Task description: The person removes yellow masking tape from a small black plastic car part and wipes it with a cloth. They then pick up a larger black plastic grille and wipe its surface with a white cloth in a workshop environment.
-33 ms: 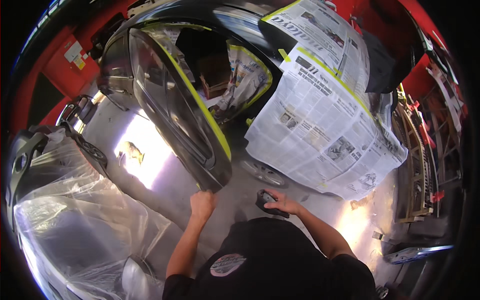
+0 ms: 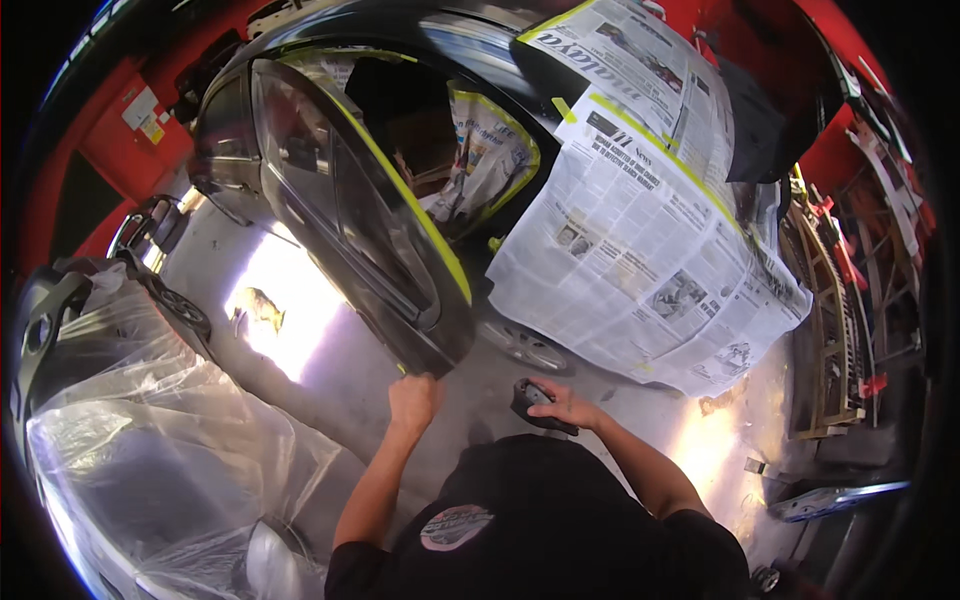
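My left hand (image 2: pixel 414 402) is closed at the lower edge of an opened dark grey car door (image 2: pixel 365 255), with its knuckles against the corner. Yellow-green masking tape (image 2: pixel 425 220) runs along the door's edge. In front of my body, my right hand (image 2: pixel 562 405) wraps round a black, rounded, hand-sized piece (image 2: pixel 530 399), whose exact kind I cannot make out. Behind the door the car's opening shows newspaper (image 2: pixel 490 150) edged with tape. More taped newspaper sheets (image 2: pixel 640 270) cover the car's front side, above a partly visible wheel (image 2: pixel 525 345).
On the left, clear plastic sheeting (image 2: pixel 180 450) drapes another car. A dog (image 2: pixel 262 312) appears to lie in a bright sunlit patch of floor. Racks with parts (image 2: pixel 825 320) stand at the right, and a red cabinet (image 2: pixel 135 125) at the back left.
The door has swung slightly to the right, and my left hand has moved a little right and up with it. My right hand keeps its hold on the black piece.
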`<control>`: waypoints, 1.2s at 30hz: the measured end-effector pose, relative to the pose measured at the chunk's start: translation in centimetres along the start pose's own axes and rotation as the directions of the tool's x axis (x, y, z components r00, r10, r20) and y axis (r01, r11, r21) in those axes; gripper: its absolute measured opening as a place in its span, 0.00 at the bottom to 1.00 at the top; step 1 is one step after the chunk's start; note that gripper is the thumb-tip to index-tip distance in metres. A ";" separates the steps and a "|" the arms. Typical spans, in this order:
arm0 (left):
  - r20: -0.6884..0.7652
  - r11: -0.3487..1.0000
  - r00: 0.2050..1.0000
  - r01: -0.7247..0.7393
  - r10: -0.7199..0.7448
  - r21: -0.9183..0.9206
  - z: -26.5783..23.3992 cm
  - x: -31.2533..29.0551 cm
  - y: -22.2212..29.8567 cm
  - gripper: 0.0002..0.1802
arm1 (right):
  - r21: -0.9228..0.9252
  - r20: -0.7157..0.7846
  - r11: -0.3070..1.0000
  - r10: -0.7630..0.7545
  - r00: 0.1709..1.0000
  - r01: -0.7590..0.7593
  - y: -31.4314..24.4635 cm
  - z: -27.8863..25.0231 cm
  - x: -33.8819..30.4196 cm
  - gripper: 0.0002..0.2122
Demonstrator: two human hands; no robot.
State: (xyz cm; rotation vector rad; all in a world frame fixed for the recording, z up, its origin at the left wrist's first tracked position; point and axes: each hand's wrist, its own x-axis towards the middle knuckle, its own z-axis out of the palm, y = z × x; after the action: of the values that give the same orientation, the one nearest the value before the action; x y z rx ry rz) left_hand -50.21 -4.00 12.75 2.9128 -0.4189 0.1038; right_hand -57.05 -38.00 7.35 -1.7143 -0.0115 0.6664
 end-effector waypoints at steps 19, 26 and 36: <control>-0.064 0.883 0.947 -0.317 0.314 -0.345 6.9 21.3 9.1 0.17 | 0.288 -0.630 0.958 0.201 0.750 -0.014 3.5 7.2 -11.8 0.40; 0.113 0.766 0.934 -0.205 0.340 -0.610 11.1 12.6 8.3 0.18 | 0.354 -0.599 0.935 0.247 0.761 -0.025 4.3 4.9 -13.2 0.40; 0.515 0.795 0.693 -0.139 0.504 -0.591 21.4 -1.2 17.4 0.21 | 0.282 -0.659 0.955 0.124 0.742 0.091 9.1 -2.1 -22.6 0.43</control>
State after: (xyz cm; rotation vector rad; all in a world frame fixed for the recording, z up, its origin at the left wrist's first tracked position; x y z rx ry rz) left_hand -55.47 -24.35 -5.07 2.2091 -0.9275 -0.8785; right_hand -78.07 -50.38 8.85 -1.5694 0.5928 0.0119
